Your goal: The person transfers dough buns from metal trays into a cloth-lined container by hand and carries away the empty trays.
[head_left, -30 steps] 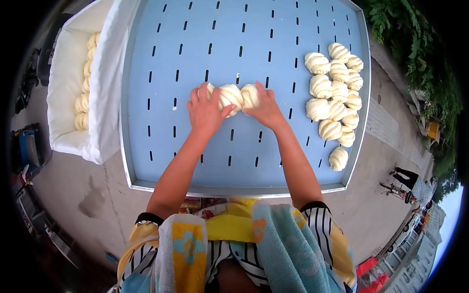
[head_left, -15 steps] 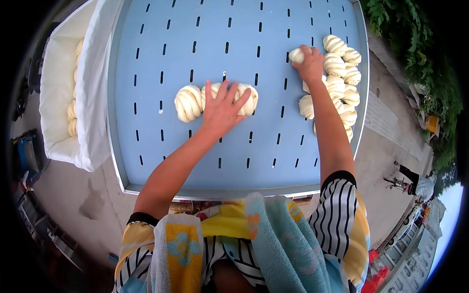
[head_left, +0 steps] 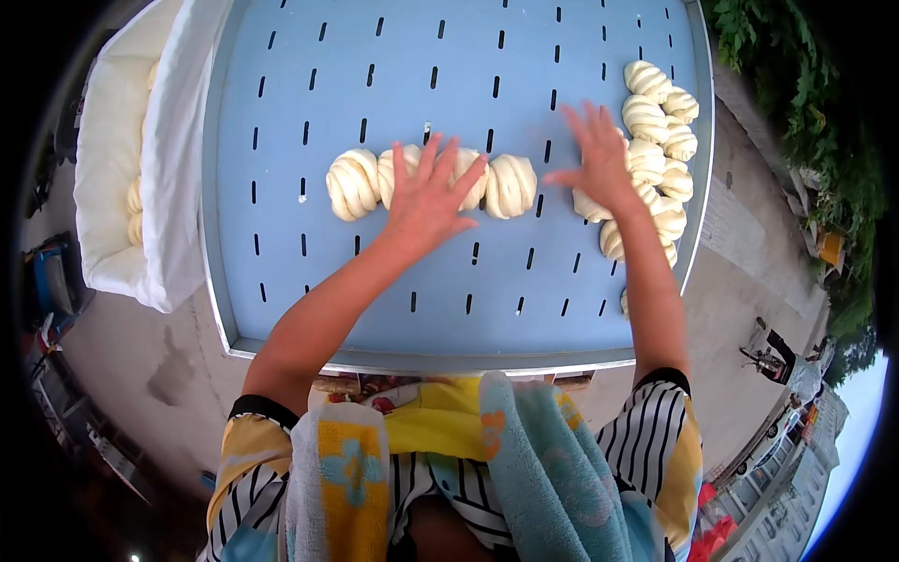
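A row of pale twisted dough rolls [head_left: 353, 185] lies on the slotted blue tray [head_left: 309, 211]. Over the middle of that row my left hand [head_left: 429, 195] is spread, fingers apart, partly covering the rolls under it. The roll at the row's right end [head_left: 510, 186] sits uncovered beside my fingers. My right hand [head_left: 604, 164], slightly blurred, has its fingers spread and nothing in them. It is at the left side of a cluster of twisted rolls [head_left: 646, 119] along the tray's right side, and hides some of them.
A white cloth-lined basket [head_left: 112, 187] with several rolls inside stands left of the tray. The tray has a raised metal rim [head_left: 468, 362]. A towel [head_left: 548, 459] hangs in front of my chest. A person with a bicycle [head_left: 796, 365] is outside to the right.
A roll that was near my right fingers now lies at the right end of the row. My right hand has let go and its fingers have spread. My left hand stays over the row.
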A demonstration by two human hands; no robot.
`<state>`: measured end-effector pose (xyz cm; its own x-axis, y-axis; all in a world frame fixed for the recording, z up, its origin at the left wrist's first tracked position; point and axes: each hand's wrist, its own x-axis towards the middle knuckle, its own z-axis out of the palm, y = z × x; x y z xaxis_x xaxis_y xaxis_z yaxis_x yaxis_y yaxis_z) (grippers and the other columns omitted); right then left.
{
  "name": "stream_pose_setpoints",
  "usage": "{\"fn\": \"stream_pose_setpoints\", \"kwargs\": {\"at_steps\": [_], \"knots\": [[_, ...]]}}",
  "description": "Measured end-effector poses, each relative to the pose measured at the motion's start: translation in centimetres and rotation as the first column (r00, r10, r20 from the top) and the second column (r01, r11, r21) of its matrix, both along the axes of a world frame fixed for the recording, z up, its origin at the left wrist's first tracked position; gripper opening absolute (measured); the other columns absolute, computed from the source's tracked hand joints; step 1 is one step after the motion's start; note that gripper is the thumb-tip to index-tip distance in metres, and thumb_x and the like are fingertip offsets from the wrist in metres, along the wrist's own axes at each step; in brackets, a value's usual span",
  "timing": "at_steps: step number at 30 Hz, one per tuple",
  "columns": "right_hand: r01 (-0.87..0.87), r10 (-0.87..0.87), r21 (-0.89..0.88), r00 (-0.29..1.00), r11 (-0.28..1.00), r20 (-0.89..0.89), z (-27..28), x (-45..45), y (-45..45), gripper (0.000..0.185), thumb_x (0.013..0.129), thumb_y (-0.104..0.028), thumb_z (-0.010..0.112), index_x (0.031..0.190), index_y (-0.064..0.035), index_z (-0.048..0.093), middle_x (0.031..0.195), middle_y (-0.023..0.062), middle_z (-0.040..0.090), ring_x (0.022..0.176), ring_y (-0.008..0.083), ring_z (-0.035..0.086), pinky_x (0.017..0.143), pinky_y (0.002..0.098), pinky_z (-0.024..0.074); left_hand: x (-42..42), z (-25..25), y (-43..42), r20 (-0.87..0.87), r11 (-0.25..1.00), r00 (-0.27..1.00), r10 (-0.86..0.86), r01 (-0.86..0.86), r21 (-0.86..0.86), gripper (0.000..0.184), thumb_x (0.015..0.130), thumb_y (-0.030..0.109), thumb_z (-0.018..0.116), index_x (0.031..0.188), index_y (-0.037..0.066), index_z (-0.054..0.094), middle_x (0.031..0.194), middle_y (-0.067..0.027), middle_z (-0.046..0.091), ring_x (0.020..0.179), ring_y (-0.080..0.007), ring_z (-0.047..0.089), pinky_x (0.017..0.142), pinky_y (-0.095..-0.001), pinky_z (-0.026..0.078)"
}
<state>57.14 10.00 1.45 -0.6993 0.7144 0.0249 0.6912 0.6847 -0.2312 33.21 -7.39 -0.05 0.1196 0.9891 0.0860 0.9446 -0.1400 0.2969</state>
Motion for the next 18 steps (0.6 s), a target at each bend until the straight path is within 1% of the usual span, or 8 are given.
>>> {"fn": "stream_pose_setpoints", "kwargs": {"at_steps": [2, 3, 4, 6, 9, 12, 13, 18], "knots": [[0.366, -0.341, 0.020, 0.844, 0.930, 0.414, 0.1, 2.0, 2.7, 0.104, 0.063, -0.044, 0.087, 0.151, -0.0222, 0.035, 0.151, 0.0206, 0.037, 0.140, 0.0383, 0.035, 0.106, 0.0578, 0.0332, 1.8, 0.3, 0.8, 0.016, 0.997, 0.997, -0.071, 0.071, -0.011, 0.096, 0.064, 0.051, 0.083, 0.147, 0.027, 0.042, 0.146, -0.0125, 0.043, 0.140, -0.0325, 0.034, 0.109, -0.0725, 0.018], [0.401, -0.326, -0.071, 0.824, 0.913, 0.462, -1.1, 2.3, 3.4, 0.097, 0.063, -0.044, 0.087, 0.145, -0.0184, 0.042, 0.142, 0.0178, 0.046, 0.132, 0.0375, 0.044, 0.101, 0.0521, 0.0393, 3.1, -0.1, 1.4, 0.019, 0.993, 0.993, -0.114, 0.114, -0.018, 0.097, 0.064, 0.052, 0.082, 0.148, 0.028, 0.041, 0.147, -0.0127, 0.042, 0.140, -0.0325, 0.034, 0.109, -0.0727, 0.018], [0.312, -0.289, 0.002, 0.879, 0.950, 0.378, -1.9, 2.5, 2.9, 0.073, 0.069, -0.032, 0.083, 0.132, -0.0139, 0.052, 0.128, 0.0157, 0.055, 0.122, 0.0361, 0.052, 0.095, 0.0460, 0.0437, 4.1, -0.7, 2.0, 0.019, 0.988, 0.988, -0.155, 0.155, -0.020, 0.098, 0.065, 0.054, 0.081, 0.149, 0.028, 0.039, 0.148, -0.0129, 0.041, 0.141, -0.0326, 0.033, 0.109, -0.0729, 0.017], [0.041, -0.062, 0.082, 0.961, 0.996, 0.271, -3.4, 2.6, 1.8, 0.050, 0.073, -0.014, 0.074, 0.121, -0.0111, 0.057, 0.118, 0.0119, 0.058, 0.115, 0.0331, 0.056, 0.092, 0.0444, 0.0455, 4.8, -1.9, 2.9, 0.015, 0.991, 0.993, -0.115, 0.114, 0.067, 0.086, 0.066, 0.050, 0.082, 0.141, 0.026, 0.048, 0.142, -0.0127, 0.046, 0.135, -0.0314, 0.040, 0.107, -0.0717, 0.022], [-0.436, 0.433, -0.128, 0.900, 0.891, -0.053, -2.8, 2.2, -1.6, 0.047, 0.073, 0.000, 0.066, 0.118, -0.0103, 0.059, 0.123, 0.0104, 0.059, 0.119, 0.0317, 0.055, 0.100, 0.0464, 0.0439, 4.9, -3.0, 3.2, -0.019, 0.992, 0.997, -0.069, 0.071, 0.101, 0.075, 0.066, 0.044, 0.083, 0.133, 0.024, 0.054, 0.137, -0.0121, 0.050, 0.130, -0.0291, 0.045, 0.106, -0.0704, 0.025], [-0.453, 0.438, -0.168, 0.891, 0.876, -0.116, -1.4, 2.8, -3.6, 0.052, 0.071, 0.005, 0.065, 0.120, -0.0098, 0.057, 0.131, 0.0086, 0.057, 0.127, 0.0303, 0.051, 0.109, 0.0463, 0.0393, 4.8, -3.3, 3.1, -0.056, 0.989, 0.996, -0.067, 0.073, 0.131, 0.071, 0.067, 0.041, 0.083, 0.130, 0.025, 0.055, 0.136, -0.0113, 0.051, 0.128, -0.0276, 0.046, 0.106, -0.0696, 0.026], [-0.429, 0.423, -0.251, 0.903, 0.868, -0.078, -1.4, 2.8, -3.6, 0.068, 0.069, -0.003, 0.075, 0.132, -0.0136, 0.051, 0.144, 0.0084, 0.047, 0.138, 0.0306, 0.041, 0.114, 0.0489, 0.0343, 4.9, -3.5, 3.3, -0.077, 0.991, 0.995, -0.066, 0.074, 0.112, 0.074, 0.066, 0.042, 0.083, 0.133, 0.026, 0.054, 0.138, -0.0113, 0.049, 0.130, -0.0279, 0.045, 0.106, -0.0696, 0.025], [-0.268, 0.283, -0.156, 0.956, 0.951, 0.080, -0.7, 1.6, -5.0, 0.106, 0.057, -0.031, 0.089, 0.149, -0.0263, 0.036, 0.154, 0.0053, 0.032, 0.143, 0.0310, 0.029, 0.109, 0.0531, 0.0360, 1.5, 1.0, 1.6, -0.007, 0.999, 0.999, -0.043, 0.042, -0.019, 0.098, 0.061, 0.051, 0.084, 0.147, 0.032, 0.041, 0.154, -0.0079, 0.034, 0.138, -0.0318, 0.036, 0.105, -0.0704, 0.027]]}}
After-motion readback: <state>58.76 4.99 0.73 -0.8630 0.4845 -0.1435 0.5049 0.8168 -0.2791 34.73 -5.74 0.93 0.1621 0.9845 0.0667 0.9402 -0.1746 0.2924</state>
